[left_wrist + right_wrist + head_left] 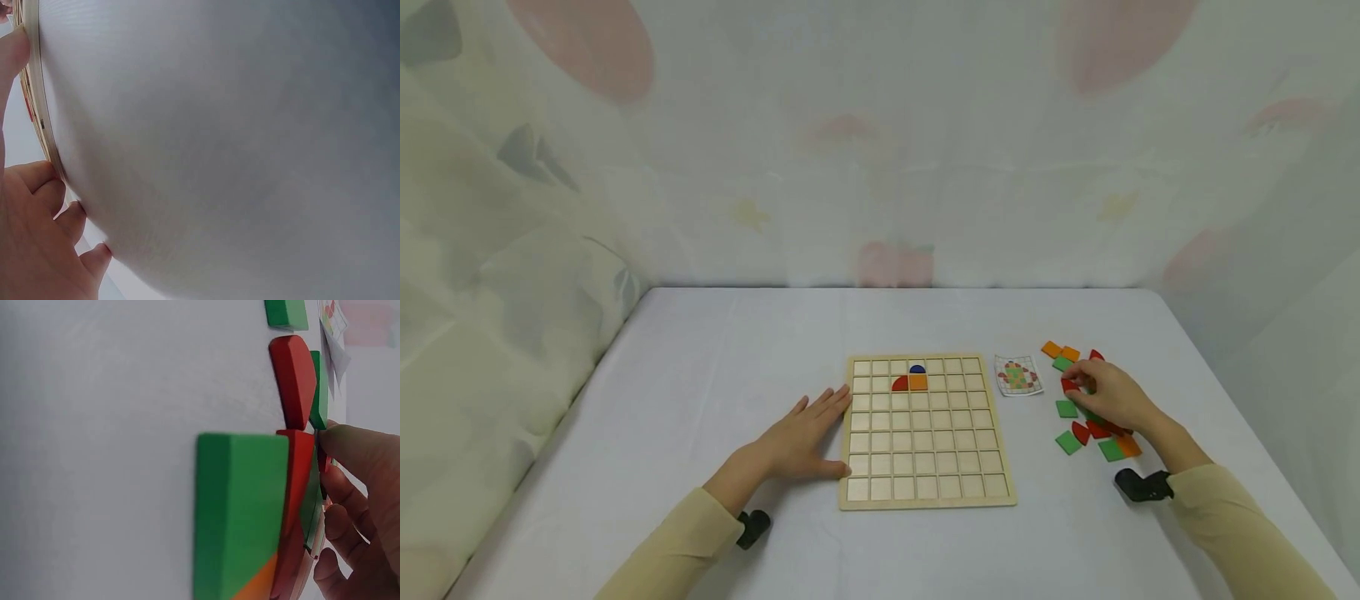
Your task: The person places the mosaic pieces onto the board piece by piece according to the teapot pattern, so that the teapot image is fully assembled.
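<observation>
A wooden grid board (901, 504) lies flat on the table. In its upper cells sit a blue half-round piece (917, 368), a red quarter-round piece (901, 384) and an orange square (918, 382). My left hand (801, 437) touches the board's left edge with fingers extended and thumb spread. To the right of the board, my right hand (1112, 395) pinches a red piece (1069, 386) between thumb and fingers, its exact shape partly hidden. Around and under this hand are loose green squares (1068, 442), red pieces (1080, 432) and orange pieces (1052, 349).
Between the board and the loose pieces lies a small paper card (1018, 376) printed with a coloured grid pattern. A white cloth covers the table (737, 350). Patterned fabric (880, 167) hangs behind it and at both sides.
</observation>
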The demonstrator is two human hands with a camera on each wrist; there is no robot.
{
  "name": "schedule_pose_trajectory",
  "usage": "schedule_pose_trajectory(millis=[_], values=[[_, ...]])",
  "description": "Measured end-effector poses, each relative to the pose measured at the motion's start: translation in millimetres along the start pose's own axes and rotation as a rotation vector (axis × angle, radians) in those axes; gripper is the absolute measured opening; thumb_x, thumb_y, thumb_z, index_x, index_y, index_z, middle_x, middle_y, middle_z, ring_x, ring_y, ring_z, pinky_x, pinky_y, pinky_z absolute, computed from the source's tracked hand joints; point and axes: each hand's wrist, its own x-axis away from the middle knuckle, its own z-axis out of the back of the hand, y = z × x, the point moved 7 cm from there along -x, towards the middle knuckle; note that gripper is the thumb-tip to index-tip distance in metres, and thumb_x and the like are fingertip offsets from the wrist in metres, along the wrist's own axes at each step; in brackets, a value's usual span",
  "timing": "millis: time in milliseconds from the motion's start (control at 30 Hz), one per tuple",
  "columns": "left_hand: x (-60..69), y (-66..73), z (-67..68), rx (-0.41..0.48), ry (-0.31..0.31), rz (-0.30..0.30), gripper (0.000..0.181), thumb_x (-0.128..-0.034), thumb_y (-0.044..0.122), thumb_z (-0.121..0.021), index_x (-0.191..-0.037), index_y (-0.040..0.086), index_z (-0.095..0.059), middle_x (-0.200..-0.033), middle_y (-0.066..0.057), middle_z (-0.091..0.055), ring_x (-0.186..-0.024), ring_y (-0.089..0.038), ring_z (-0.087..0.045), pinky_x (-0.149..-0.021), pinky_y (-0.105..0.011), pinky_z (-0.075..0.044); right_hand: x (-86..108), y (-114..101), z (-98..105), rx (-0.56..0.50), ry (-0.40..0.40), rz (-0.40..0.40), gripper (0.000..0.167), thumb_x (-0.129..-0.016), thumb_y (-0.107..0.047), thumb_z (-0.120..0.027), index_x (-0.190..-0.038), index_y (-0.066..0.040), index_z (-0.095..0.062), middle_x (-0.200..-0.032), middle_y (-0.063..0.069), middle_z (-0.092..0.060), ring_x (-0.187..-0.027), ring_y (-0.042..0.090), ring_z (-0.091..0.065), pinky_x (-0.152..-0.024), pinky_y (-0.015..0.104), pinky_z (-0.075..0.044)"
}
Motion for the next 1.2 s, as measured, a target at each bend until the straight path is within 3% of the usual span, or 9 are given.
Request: schedule_pose_trajectory(millis=[367,533,700,867,967,1200], values=[[-0.7,1.9,0.7,0.006,0.001,-0.001,0.101,-0.0745,0.057,-0.066,-0.148,0.008,-0.017,-0.155,-0.004,-0.012,-0.141,-0.026,-0.015,-0.11,-0.055,-0.015,1.5,-2,4,-0.002,0.026,-0.063,0.023,-0.08,-0.014,-0.07,-0.099,-0.001,-0.063,-0.077,0.002,-0.054,-0.067,0.014,-0.042,-0.055,0.024,-0.037],[-1.6,1.4,-0.1,0.012,0.003,-0.007,0.101,-0.0745,0.058,-0.065,-0.148,0.008,-0.017,-0.155,-0.004,-0.012,-0.141,-0.027,-0.015,-0.11,-0.055,-0.015,-0.2,-6,7,-0.043,0.05,-0.098,0.028,-0.081,-0.016,-0.069,-0.103,-0.001,-0.063,-0.085,0.008,-0.06,-0.071,0.019,-0.046,-0.057,0.026,-0.042],[-2.2,0.5,-0.3,0.011,-0.004,-0.004,0.101,-0.0746,0.058,-0.065,-0.148,0.009,-0.016,-0.155,-0.003,-0.012,-0.141,-0.026,-0.014,-0.111,-0.054,-0.014,-6.9,-16,9,-0.054,0.114,-0.071,0.032,-0.08,-0.013,-0.071,-0.107,0.002,-0.062,-0.093,0.015,-0.062,-0.075,0.022,-0.05,-0.063,0.031,-0.049],[-2.3,0.6,0.1,0.021,-0.006,-0.001,0.101,-0.0743,0.056,-0.066,-0.148,0.008,-0.017,-0.155,-0.004,-0.012,-0.141,-0.027,-0.015,-0.111,-0.054,-0.014,-15.7,-32,8,-0.091,0.157,-0.014,0.027,-0.08,-0.009,-0.07,-0.104,0.002,-0.064,-0.091,0.014,-0.063,-0.061,0.015,-0.041,-0.05,0.022,-0.037],[-2.5,-0.1,0.1,0.024,-0.005,0.004,0.101,-0.0739,0.055,-0.067,-0.148,0.008,-0.017,-0.155,-0.004,-0.013,-0.141,-0.026,-0.015,-0.111,-0.053,-0.014,-21.2,-42,6,-0.113,0.169,0.006,0.026,-0.08,-0.008,-0.069,-0.104,0.0,-0.065,-0.091,0.013,-0.063,-0.058,0.012,-0.037,-0.045,0.021,-0.032],[-2.5,0.5,1.3,0.028,0.001,0.0,0.1,-0.0742,0.053,-0.068,-0.147,0.006,-0.018,-0.155,-0.005,-0.014,-0.141,-0.028,-0.016,-0.111,-0.054,-0.015,-35.2,-61,-7,-0.165,0.15,-0.006,0.025,-0.08,-0.012,-0.07,-0.104,-0.005,-0.065,-0.093,0.011,-0.064,-0.066,0.015,-0.042,-0.051,0.023,-0.036]])
